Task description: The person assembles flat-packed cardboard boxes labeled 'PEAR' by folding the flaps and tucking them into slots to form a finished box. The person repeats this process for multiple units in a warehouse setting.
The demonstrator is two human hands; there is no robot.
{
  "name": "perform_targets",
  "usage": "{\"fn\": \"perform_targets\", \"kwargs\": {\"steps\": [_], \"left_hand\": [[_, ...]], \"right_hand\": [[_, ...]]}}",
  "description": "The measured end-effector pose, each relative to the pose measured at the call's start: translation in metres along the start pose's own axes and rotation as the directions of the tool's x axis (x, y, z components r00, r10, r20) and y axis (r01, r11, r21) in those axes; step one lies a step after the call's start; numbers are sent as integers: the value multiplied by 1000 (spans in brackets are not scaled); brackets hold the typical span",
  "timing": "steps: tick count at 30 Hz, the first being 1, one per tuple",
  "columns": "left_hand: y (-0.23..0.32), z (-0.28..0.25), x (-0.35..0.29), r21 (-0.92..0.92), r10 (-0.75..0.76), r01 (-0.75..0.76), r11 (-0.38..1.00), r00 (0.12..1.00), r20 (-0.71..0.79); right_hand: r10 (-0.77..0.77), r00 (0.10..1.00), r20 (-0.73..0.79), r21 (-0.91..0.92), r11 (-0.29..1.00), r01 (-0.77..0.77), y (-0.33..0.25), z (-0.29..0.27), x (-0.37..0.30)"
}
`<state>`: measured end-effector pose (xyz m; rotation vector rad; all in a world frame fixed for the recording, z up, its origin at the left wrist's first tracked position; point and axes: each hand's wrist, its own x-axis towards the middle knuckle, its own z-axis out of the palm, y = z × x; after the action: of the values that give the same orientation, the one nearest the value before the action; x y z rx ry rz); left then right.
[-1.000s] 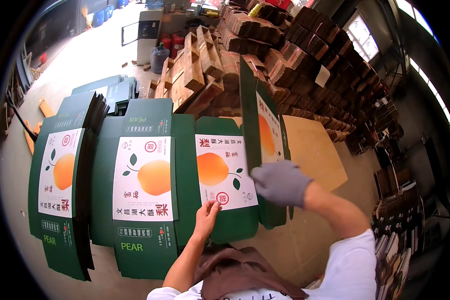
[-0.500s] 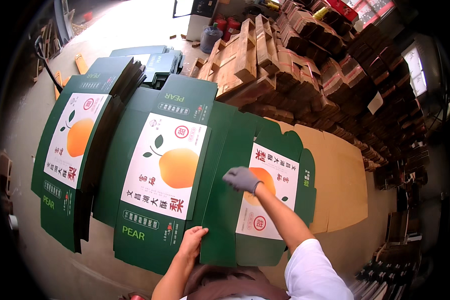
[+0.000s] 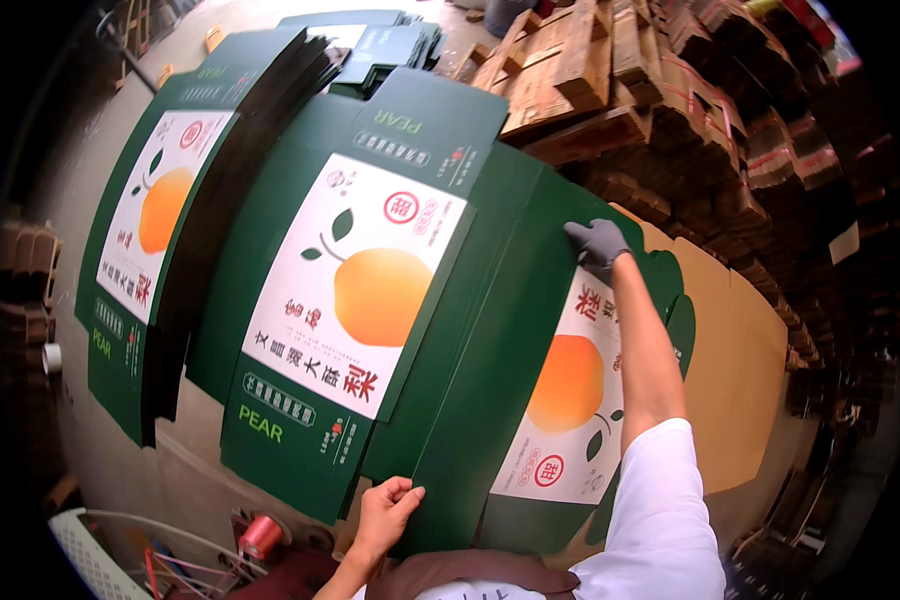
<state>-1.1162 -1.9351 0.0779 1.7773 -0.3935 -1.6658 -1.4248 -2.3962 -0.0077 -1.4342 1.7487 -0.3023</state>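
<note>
A flat green carton blank (image 3: 490, 300) with a white panel and a printed yellow-orange fruit lies spread before me. My left hand (image 3: 384, 515), bare, pinches its near edge between thumb and fingers. Toward its far end my right hand (image 3: 600, 244), in a grey glove, rests on the green board just beyond the white panel, fingers stretched out toward the left. My right forearm hides part of that panel. Left of it lies a matching printed panel (image 3: 355, 290), whose join with the blank I cannot make out.
A thick stack of green cartons (image 3: 160, 210) stands at the left, more green cartons (image 3: 385, 55) behind. Plain brown cardboard (image 3: 735, 370) lies to the right. Wooden pallets (image 3: 555, 65) and bundled cardboard (image 3: 690, 110) fill the far right. A red spool (image 3: 260, 537) sits near lower left.
My right hand has moved away from me along the blank, from beside the printed fruit to the far end. My left hand stays at the near edge. The whole view has shifted and tilted.
</note>
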Motion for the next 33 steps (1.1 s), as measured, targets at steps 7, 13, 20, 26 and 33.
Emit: {"fn": "perform_targets", "kwargs": {"steps": [7,13,20,26,33], "left_hand": [[0,-27,36,-11,57,-57,998,998,-2],[-8,-36,66,87,107,-97,991,987,-120],[-40,-44,71,343,440,-350,872,868,-232],[-45,-53,79,569,591,-446,691,802,-89],[-40,-56,88,571,558,-437,695,828,-46]], "right_hand": [[-281,935,-215,180,930,321,-40,0,-20],[-416,848,-329,-128,909,397,-47,19,-11],[-371,894,-251,29,920,390,-58,48,-9],[-343,901,-264,-55,938,341,-67,56,-3],[-363,889,-280,-180,929,323,-61,50,12]]}}
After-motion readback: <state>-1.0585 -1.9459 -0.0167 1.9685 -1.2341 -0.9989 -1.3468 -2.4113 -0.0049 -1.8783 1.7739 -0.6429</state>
